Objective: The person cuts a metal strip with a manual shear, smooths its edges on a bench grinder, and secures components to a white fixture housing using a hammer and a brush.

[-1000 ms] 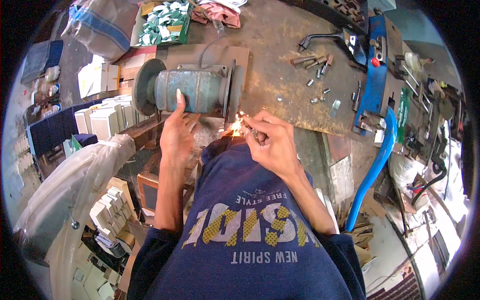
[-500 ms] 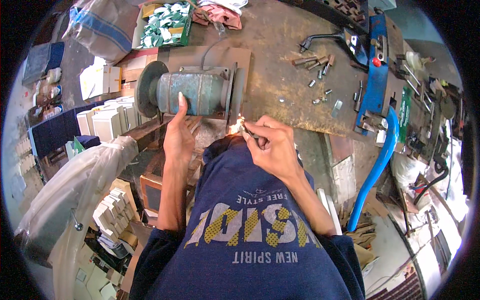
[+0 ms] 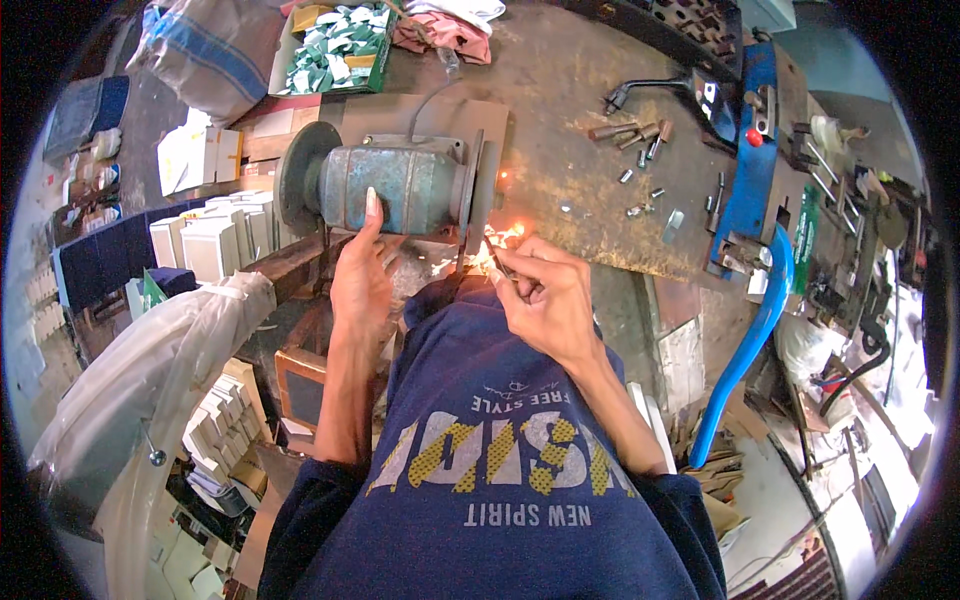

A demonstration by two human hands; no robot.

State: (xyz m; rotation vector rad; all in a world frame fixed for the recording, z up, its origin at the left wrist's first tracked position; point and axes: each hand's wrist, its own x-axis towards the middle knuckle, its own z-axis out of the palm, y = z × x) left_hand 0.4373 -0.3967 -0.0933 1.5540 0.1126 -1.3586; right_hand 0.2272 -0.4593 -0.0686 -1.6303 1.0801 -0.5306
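A bench grinder (image 3: 395,188) with a worn blue-green motor housing sits at the table's near edge, with a wheel at each end. My left hand (image 3: 360,285) is open against the near side of its housing, thumb stretched flat over the metal and the other fingers partly hidden below. Between thumb and fingertips, my right hand (image 3: 548,290) pinches a small thin metal piece (image 3: 497,257), mostly covered by the fingers. The piece meets the edge of the right-hand grinding wheel (image 3: 470,200), where bright orange sparks (image 3: 505,238) fly.
Short metal rods (image 3: 625,133) and small cylinders lie on the brown table (image 3: 555,180). Right of them stands a blue machine (image 3: 752,150) with a long blue handle (image 3: 742,350). A box of green-and-white pieces (image 3: 338,50) is behind the grinder. White boxes (image 3: 210,248) are stacked at left.
The sparks have spread wider, with some now flying out over the table and others left beneath the wheel. Both hands keep nearly the same places; the whole view has shifted slightly.
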